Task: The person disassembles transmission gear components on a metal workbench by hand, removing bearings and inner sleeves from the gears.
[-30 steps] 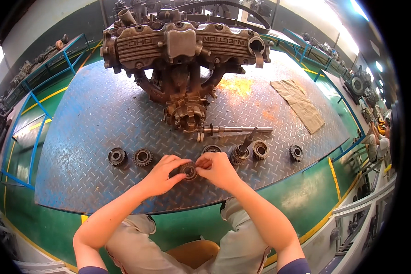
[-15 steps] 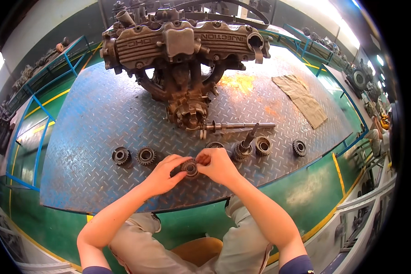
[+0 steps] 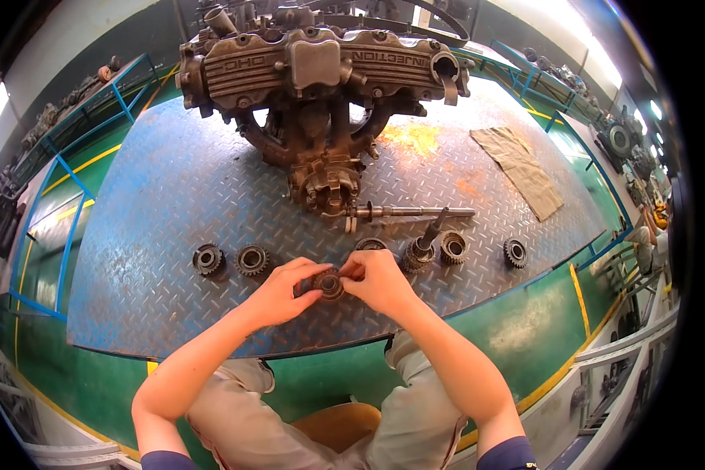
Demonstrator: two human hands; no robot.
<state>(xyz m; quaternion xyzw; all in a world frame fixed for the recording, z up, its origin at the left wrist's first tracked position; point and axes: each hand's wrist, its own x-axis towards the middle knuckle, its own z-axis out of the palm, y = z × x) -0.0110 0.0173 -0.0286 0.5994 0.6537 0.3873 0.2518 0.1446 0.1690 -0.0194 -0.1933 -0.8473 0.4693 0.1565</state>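
Note:
A dark toothed gear (image 3: 331, 285) is held near the front of the metal-topped table, its round bore facing up. My left hand (image 3: 282, 294) grips it from the left, with thumb and fingers curved round its side. From the right, the bent fingertips of my right hand (image 3: 378, 283) pinch its edge. Two more gears, one at the far left (image 3: 207, 259) and one beside it (image 3: 252, 260), lie left of my hands. Behind my right hand a partly hidden gear (image 3: 370, 244) shows. To its right stands an upright shaft with gears (image 3: 420, 252).
Further right lie a gear (image 3: 453, 247) and a thinner one (image 3: 515, 252). A large rusty engine (image 3: 313, 70) stands at the back of the treadplate tabletop (image 3: 157, 204), with a long horizontal shaft (image 3: 423, 211) before it. A tan cloth (image 3: 517, 168) lies at the right.
The view has shifted slightly. Both hands remain on the gear, and the fingers of my right hand have moved a little around its edge.

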